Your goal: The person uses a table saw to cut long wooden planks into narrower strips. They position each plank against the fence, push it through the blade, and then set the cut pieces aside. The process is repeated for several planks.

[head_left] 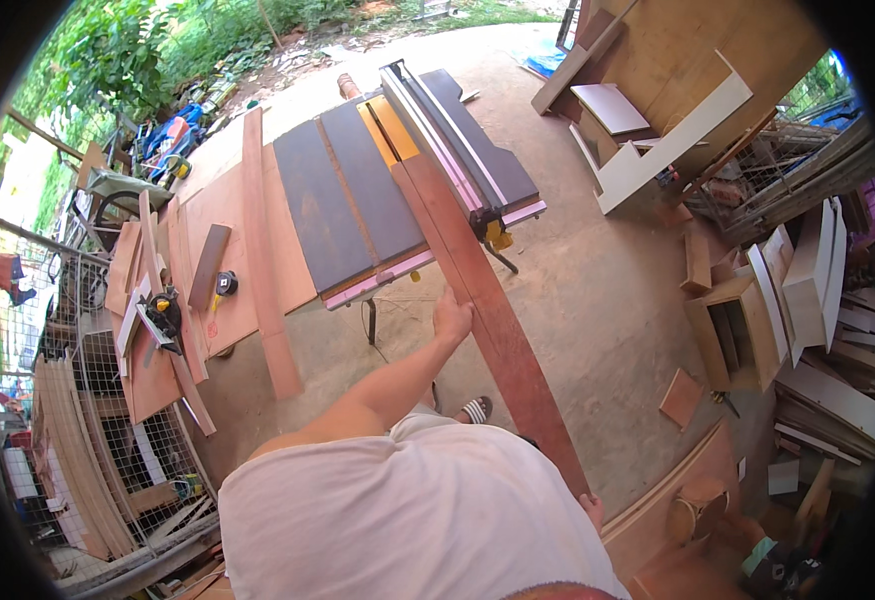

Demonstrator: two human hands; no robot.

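Observation:
A long reddish-brown wooden plank [497,330] runs from the dark table saw top [357,190] back past my right side, lying against the saw's pale fence rail [447,130]. My left hand [451,318] grips the plank's left edge just behind the saw table. My right hand [591,508] holds the plank's rear end low at my right side; only the fingers show past my white shirt.
A plywood bench [222,250] left of the saw carries a long board [262,250], offcuts, a tape measure [225,283] and a power tool [165,312]. Wire-mesh racks with boards stand at left. Cabinet parts and panels [657,130] pile at right on the concrete floor.

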